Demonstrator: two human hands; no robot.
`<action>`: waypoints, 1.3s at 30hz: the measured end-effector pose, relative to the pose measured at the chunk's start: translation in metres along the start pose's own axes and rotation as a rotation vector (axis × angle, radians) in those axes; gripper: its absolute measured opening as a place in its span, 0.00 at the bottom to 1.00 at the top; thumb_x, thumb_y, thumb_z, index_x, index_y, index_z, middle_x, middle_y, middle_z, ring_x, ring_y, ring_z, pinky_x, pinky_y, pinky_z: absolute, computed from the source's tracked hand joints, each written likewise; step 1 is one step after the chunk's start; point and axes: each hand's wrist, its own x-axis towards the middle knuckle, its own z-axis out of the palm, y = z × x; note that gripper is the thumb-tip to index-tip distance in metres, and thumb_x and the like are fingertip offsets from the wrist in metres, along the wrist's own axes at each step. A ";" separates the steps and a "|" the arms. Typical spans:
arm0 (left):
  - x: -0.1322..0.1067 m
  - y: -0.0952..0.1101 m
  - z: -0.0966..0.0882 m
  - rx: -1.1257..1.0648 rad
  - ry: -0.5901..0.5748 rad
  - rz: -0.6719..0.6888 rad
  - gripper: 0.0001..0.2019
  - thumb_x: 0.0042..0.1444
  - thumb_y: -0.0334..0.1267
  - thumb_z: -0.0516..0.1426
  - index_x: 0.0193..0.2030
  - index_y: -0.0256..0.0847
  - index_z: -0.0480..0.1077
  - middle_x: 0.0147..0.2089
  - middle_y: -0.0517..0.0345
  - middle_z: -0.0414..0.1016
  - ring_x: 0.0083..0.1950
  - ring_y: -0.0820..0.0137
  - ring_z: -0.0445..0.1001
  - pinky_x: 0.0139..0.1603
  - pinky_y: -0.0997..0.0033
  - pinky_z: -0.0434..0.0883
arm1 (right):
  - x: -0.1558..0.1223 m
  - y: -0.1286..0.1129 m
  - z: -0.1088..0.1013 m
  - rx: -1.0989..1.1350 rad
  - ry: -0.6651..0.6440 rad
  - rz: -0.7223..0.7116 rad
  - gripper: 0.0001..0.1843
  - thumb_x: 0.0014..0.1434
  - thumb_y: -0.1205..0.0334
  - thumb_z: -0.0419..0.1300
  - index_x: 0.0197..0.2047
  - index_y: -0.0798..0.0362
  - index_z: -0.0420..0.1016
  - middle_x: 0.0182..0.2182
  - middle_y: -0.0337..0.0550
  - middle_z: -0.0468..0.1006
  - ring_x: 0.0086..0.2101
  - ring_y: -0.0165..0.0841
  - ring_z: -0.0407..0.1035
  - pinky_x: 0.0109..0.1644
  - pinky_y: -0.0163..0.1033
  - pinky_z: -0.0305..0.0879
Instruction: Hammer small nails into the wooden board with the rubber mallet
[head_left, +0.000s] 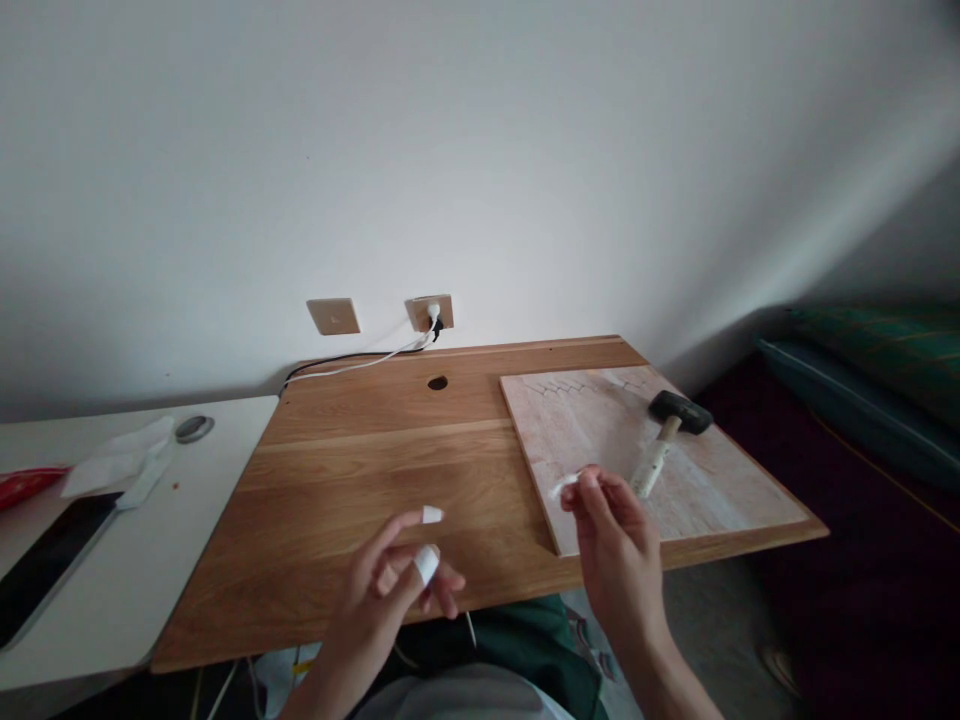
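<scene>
My left hand (390, 580) hovers over the front edge of the wooden tabletop (375, 460), fingers apart and holding nothing. White wraps, like tape, cover the tips of its thumb and index finger. My right hand (616, 530) is closed in a pinch on a small white strip (564, 486); whether it is tape or paper I cannot tell. That hand is above the pale patterned board (577, 430) lying on the right of the tabletop. Just beyond it, a mallet with a black head (680, 411) and a light handle rests on the board.
To the left, a white table (187, 530) carries a phone (56, 560), crumpled white paper (120, 458), a grey ring-shaped roll (194, 429) and a red item (30, 486). Cables run from the wall socket (430, 313) along the tabletop's back edge. A dark bed (862, 540) stands at right.
</scene>
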 end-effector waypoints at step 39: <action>-0.007 -0.010 0.022 -0.911 -0.216 -0.090 0.29 0.72 0.56 0.47 0.66 0.40 0.74 0.75 0.49 0.63 0.81 0.56 0.46 0.80 0.54 0.42 | -0.072 0.020 0.028 -0.219 -0.610 -0.523 0.18 0.70 0.71 0.59 0.58 0.45 0.79 0.47 0.48 0.77 0.46 0.33 0.78 0.48 0.34 0.79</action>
